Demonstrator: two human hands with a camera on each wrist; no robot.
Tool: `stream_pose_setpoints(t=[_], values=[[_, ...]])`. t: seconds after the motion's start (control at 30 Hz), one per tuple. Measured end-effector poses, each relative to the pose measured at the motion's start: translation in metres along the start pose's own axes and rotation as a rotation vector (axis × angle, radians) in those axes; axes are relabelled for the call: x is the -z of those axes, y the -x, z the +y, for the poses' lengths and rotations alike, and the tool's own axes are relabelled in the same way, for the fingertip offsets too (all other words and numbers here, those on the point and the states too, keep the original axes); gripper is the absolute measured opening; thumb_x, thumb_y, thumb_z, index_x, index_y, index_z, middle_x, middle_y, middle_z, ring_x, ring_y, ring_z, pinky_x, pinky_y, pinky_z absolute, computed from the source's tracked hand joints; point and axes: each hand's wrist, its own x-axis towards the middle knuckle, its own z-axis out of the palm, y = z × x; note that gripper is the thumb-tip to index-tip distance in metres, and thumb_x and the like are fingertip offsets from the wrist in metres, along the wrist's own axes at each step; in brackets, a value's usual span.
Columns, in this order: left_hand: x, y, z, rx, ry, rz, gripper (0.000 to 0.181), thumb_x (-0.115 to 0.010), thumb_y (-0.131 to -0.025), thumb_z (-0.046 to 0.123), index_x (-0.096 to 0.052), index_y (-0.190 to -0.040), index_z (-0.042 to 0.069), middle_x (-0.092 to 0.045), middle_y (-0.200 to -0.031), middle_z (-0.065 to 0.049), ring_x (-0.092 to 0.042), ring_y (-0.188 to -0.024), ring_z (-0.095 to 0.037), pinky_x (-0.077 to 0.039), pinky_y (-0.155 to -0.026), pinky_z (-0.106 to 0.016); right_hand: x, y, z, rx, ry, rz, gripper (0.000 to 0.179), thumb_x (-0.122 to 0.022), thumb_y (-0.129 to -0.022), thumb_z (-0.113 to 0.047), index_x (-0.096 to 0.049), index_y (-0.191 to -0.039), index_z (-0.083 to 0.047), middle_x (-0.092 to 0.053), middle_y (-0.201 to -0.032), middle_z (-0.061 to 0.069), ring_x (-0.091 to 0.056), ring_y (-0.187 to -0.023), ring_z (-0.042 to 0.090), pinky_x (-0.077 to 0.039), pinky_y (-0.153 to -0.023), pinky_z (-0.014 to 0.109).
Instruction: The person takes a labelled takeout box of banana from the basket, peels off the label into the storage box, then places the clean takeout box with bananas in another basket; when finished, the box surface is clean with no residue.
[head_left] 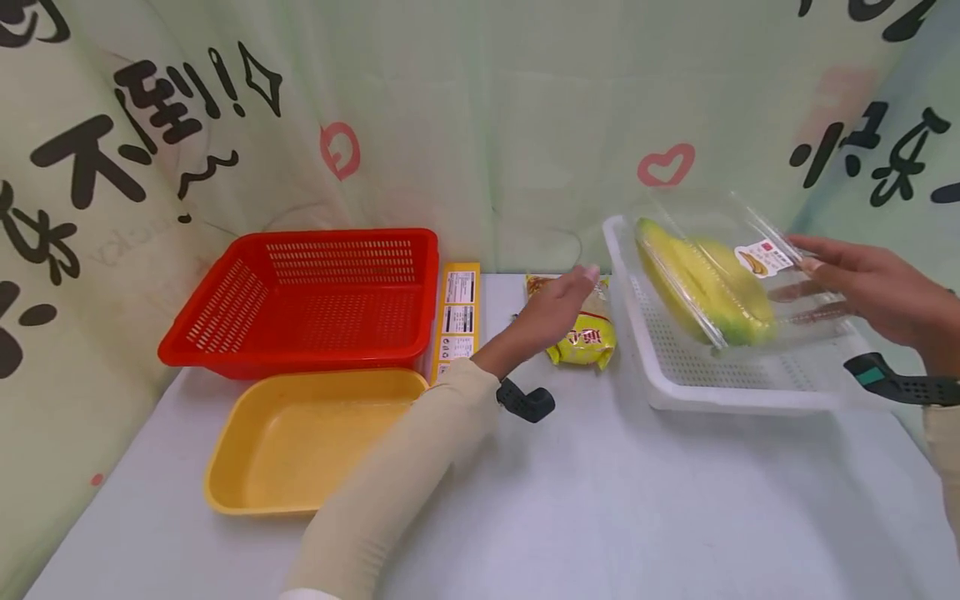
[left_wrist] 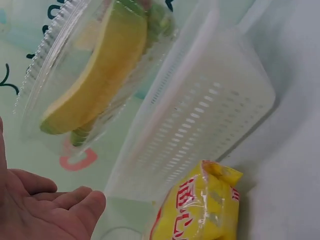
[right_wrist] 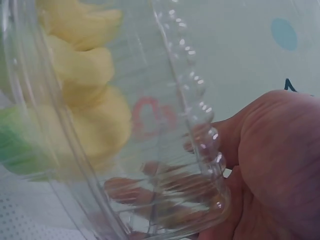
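Observation:
A clear plastic box of bananas (head_left: 705, 287) with a white label is tilted above the white perforated basket (head_left: 738, 398). My right hand (head_left: 881, 283) grips the box by its right end, thumb on top and fingers beneath, seen through the plastic in the right wrist view. My left hand (head_left: 551, 312) is in mid-air, left of the basket, its fingers loose and holding nothing. In the head view it partly covers a yellow snack packet (head_left: 588, 340), which lies against the basket's left side. The left wrist view shows the left palm turned up, below the box.
A red perforated basket (head_left: 330, 361) stands at the back left, with a yellow plastic tray (head_left: 315, 508) in front of it. Between the red basket and the packet lies a yellow-orange box with white labels (head_left: 459, 300). A pale printed curtain (head_left: 525, 150) hangs behind the table.

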Motion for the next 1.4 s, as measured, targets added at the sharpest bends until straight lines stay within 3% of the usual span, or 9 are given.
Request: stream_pose_setpoints(t=[0.1,0.17,0.3,0.57,0.7,0.97,1.17,1.3,1.4], values=[[0.009,0.000,0.006,0.023,0.090,-0.020,0.068,-0.030,-0.099,0.063,-0.025,-0.156,0.024,-0.033,-0.155,0.004,-0.039,-0.136,-0.018,-0.031,-0.111,-0.035,0.000,0.001,-0.006,0.044,0.012,0.001,0.059,-0.033,-0.105,-0.042,-0.012,-0.158,-0.025,-0.028,-0.147,0.026,-0.058,-0.093,-0.001,-0.058,-0.074,0.037],[0.014,0.001,0.010,0.033,0.141,-0.034,0.069,-0.031,-0.099,0.062,-0.024,-0.156,0.023,-0.034,-0.154,0.001,-0.044,-0.133,-0.021,-0.035,-0.109,-0.033,-0.002,0.002,-0.011,0.068,0.009,-0.003,0.059,-0.035,-0.105,-0.040,-0.016,-0.157,-0.022,-0.030,-0.145,0.023,-0.056,-0.087,-0.009,-0.058,-0.073,0.034],[0.025,0.004,0.014,0.054,0.169,-0.046,0.070,-0.033,-0.099,0.062,-0.023,-0.156,0.022,-0.031,-0.156,0.000,-0.040,-0.136,-0.020,-0.036,-0.108,-0.030,-0.008,0.004,-0.023,0.115,-0.003,-0.012,0.056,-0.039,-0.105,-0.035,-0.022,-0.156,-0.020,-0.033,-0.144,0.017,-0.059,-0.089,-0.005,-0.059,-0.072,0.036],[0.050,0.012,0.022,0.103,0.097,-0.015,0.071,-0.037,-0.098,0.061,-0.025,-0.155,0.021,-0.029,-0.157,0.003,-0.036,-0.138,-0.020,-0.037,-0.107,-0.035,-0.022,0.011,-0.041,0.170,-0.026,-0.039,0.053,-0.044,-0.105,-0.028,-0.029,-0.155,-0.020,-0.039,-0.140,0.007,-0.062,-0.094,0.005,-0.059,-0.073,0.040],[0.061,0.016,0.025,0.115,0.079,-0.032,0.069,-0.037,-0.099,0.059,-0.024,-0.156,0.023,-0.030,-0.156,0.001,-0.035,-0.138,-0.020,-0.037,-0.107,-0.038,-0.029,0.013,-0.048,0.206,-0.029,-0.056,0.051,-0.046,-0.104,-0.026,-0.032,-0.154,-0.021,-0.041,-0.137,0.005,-0.062,-0.094,0.006,-0.059,-0.071,0.038],[0.074,0.022,0.024,0.094,0.127,-0.106,0.074,-0.034,-0.098,0.061,-0.020,-0.156,0.017,-0.029,-0.157,-0.002,-0.033,-0.140,-0.017,-0.036,-0.107,-0.032,-0.045,0.012,-0.060,0.345,-0.045,-0.128,0.050,-0.048,-0.104,-0.017,-0.036,-0.152,-0.019,-0.047,-0.133,-0.005,-0.063,-0.098,0.014,-0.059,-0.070,0.037],[0.079,0.034,0.018,0.060,0.259,-0.217,0.065,-0.034,-0.102,0.053,-0.032,-0.151,0.010,-0.047,-0.140,-0.007,-0.046,-0.127,-0.021,-0.039,-0.107,-0.037,-0.054,0.013,-0.073,0.476,-0.030,-0.198,0.053,-0.048,-0.102,-0.010,-0.034,-0.153,-0.018,-0.044,-0.144,0.008,-0.062,-0.101,0.014,-0.059,-0.070,0.037],[0.083,0.043,0.015,0.040,0.361,-0.297,0.065,-0.029,-0.102,0.054,-0.032,-0.151,0.012,-0.048,-0.137,-0.011,-0.047,-0.124,-0.028,-0.040,-0.105,-0.048,-0.058,0.012,-0.081,0.512,-0.039,-0.226,0.053,-0.048,-0.102,-0.006,-0.035,-0.152,-0.016,-0.047,-0.141,-0.007,-0.061,-0.102,0.013,-0.059,-0.070,0.036],[0.085,0.050,0.017,0.051,0.364,-0.323,0.068,-0.028,-0.101,0.056,-0.026,-0.154,0.014,-0.042,-0.144,-0.010,-0.041,-0.130,-0.031,-0.037,-0.105,-0.051,-0.061,0.013,-0.087,0.545,-0.042,-0.250,0.051,-0.047,-0.102,-0.004,-0.037,-0.151,-0.012,-0.050,-0.137,-0.013,-0.059,-0.105,0.010,-0.059,-0.070,0.036]])
